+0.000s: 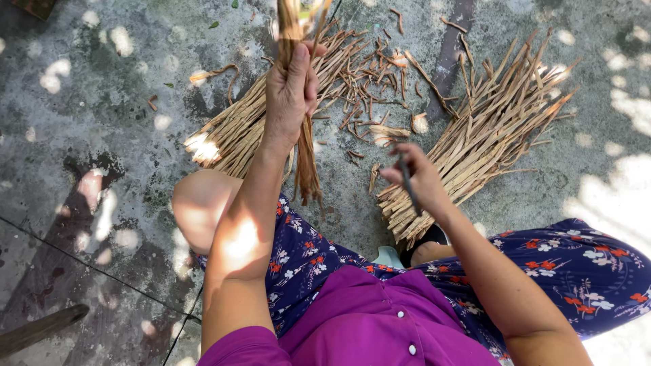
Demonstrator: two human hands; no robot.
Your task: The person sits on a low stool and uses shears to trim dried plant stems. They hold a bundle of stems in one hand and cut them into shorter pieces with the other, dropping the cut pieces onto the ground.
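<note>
My left hand [290, 91] is raised and shut around a bundle of dried tan strips [306, 163], which hang down below the fist and stick up above it. My right hand [420, 177] is lower and to the right, holding a thin dark blade-like tool [407, 183] between its fingers. A flat pile of the same dried strips [237, 129] lies on the ground behind my left hand. A second fan-shaped pile of strips [488, 129] lies beyond my right hand.
Short broken scraps [376, 88] are scattered between the two piles on the mottled concrete ground [102, 135]. My knees in flowered dark-blue trousers [583, 264] spread to both sides. A dark wooden stick [37, 330] lies at the lower left.
</note>
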